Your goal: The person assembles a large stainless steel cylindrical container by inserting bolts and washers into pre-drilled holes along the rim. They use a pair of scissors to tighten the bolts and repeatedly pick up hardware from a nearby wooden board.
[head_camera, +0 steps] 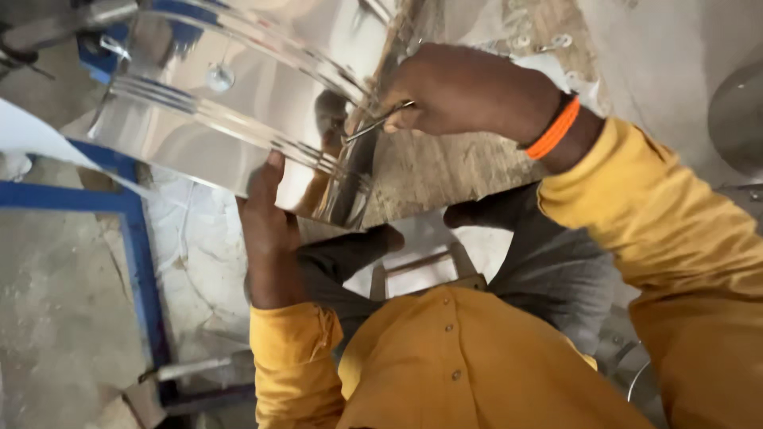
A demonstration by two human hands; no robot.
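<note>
Vessel: polished steel drum (238,103), tilted, long axis running upper-left to lower-right, rim toward the person.
Left hand (266,230): flat, fingers spread, bracing the drum's lower wall.
Right hand (457,91): grip pinching 1 thin metal rod (377,123) at the rim; the nearer hand.

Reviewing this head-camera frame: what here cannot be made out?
- Shiny steel drum: its top is cut off by the frame's upper edge.
- Thin metal piece at the right hand: too small to identify.
- Left hand: fingertips hidden behind the drum's rim.
- Blue metal frame: its extent is covered by the drum.
</note>
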